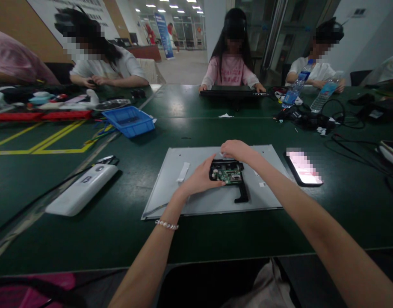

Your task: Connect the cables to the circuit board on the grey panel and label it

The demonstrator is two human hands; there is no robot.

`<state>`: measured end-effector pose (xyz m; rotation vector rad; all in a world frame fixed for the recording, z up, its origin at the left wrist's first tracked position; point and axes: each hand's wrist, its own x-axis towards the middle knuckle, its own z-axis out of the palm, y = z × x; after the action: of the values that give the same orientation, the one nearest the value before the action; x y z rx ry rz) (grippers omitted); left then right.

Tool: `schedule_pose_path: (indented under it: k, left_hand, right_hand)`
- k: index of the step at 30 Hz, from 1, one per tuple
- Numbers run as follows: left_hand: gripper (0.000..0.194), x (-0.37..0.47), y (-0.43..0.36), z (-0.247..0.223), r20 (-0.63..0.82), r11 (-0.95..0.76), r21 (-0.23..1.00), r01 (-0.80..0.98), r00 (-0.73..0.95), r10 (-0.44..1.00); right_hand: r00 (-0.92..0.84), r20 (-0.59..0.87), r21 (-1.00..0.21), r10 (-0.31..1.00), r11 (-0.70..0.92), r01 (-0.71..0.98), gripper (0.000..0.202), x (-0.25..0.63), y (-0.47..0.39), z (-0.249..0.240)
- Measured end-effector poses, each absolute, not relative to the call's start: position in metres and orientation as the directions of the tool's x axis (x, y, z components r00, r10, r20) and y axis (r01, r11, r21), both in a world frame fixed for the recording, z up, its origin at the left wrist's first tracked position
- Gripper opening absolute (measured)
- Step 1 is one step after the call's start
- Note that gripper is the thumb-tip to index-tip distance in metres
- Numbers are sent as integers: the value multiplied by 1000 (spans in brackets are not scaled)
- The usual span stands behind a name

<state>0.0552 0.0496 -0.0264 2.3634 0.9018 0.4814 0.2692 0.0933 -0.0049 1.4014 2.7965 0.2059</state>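
Note:
A flat grey display panel [202, 204] lies on the green table. On it sits a black plastic frame [243, 192] with a green circuit board [226, 174] in it and an arm jutting toward me. My left hand [199, 175] grips the frame's left side, thumb along the near edge and fingers at the far left corner. Over the frame's far edge, my right hand [236, 149] is closed with its fingertips bent down; what they pinch is hidden. A strip of white tape [183, 172] is stuck on the panel left of my left hand.
Right of the panel lies a lit phone [303, 167]. A white power bank [82, 190] with a cable is at left, a blue tray [130, 122] beyond it. Bottles [297, 85] and cables stand back right. Across the table, a person in pink [230, 70] holds a black panel [233, 93].

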Motion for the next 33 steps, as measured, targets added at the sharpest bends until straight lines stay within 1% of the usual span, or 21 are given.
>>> schedule_pose_path:
  k: [3,8,10,13,18,25,33]
  left_hand:
    - [93,55,50,-27,144,-630,607,485,711,688]
    - [96,54,50,-29,122,-618,598,511,704,700]
    - [96,53,51,-30,118,-614,600,512,703,701]
    - [95,53,51,-32,130,-620,604,501,706,696]
    - [98,55,51,-30,106,-610,592,527,699,707]
    - [99,54,50,-31,79,-599,584,548,696,714]
    - [98,52,53,-37,112,-619,582,528,701,704]
  right_hand:
    - [-564,74,109,822,556,824,22,266,91,-10]
    - [-506,139,20,851,509,861,25,273,88,-12]
    - [-471,174,30,865,474,880,26,278,82,-9]
    - [-432,201,81,879,425,902,24,283,67,-5]
    - [-431,187,150,882,408,900,19,281,42,-7]
    - [-398,186,109,898,384,917,20,273,36,-21]
    - [-410,196,37,891,411,911,26,274,34,-25]
